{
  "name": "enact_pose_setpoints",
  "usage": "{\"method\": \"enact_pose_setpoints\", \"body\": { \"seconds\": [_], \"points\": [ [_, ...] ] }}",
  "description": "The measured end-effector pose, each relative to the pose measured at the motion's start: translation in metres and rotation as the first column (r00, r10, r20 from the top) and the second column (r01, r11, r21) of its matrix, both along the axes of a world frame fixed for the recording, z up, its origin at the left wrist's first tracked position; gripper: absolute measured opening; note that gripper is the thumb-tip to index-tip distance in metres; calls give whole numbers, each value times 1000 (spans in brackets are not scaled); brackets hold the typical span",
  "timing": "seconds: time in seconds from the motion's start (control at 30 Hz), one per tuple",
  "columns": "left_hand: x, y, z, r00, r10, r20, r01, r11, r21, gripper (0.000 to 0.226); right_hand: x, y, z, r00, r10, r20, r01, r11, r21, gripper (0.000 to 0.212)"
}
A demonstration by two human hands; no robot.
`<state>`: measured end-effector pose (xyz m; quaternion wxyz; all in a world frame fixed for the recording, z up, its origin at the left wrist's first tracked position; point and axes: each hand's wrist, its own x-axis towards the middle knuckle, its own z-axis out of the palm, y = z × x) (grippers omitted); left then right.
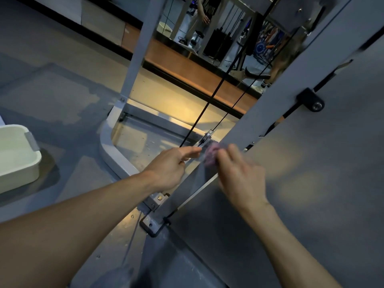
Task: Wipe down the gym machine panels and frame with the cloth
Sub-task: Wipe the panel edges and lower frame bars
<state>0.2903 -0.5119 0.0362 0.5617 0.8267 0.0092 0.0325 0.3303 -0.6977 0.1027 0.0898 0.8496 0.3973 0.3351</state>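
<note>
A small pinkish cloth (212, 153) is pressed against the grey upright frame post (276, 96) of the gym machine, low down near a cable pulley (207, 135). My right hand (241, 175) is blurred and holds the cloth at its fingertips. My left hand (172, 167) reaches in from the left, its fingers extended and touching the post's left edge right beside the cloth; whether it also pinches the cloth is unclear. A large grey side panel (322, 183) fills the right of the view.
A white plastic tub (18, 156) stands on the floor at the left. Two black cables (209, 100) run down to the pulley. The machine's pale base frame (116, 159) curves along the floor. A mirror behind reflects a standing person (202, 15) and equipment.
</note>
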Motion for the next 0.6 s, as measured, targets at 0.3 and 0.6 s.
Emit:
{"method": "enact_pose_setpoints", "body": {
  "seconds": [0.3, 0.6],
  "points": [
    [1, 2, -1, 1000, -31, 4, 31, 999, -33, 67, -3, 6, -31, 998, -15, -54, 9, 995, -104, 13],
    [7, 2, -3, 992, -117, -48, 97, 945, -313, 60, -5, -3, 41, 990, -111, 90, 93, 978, 186, 7]
  ]
}}
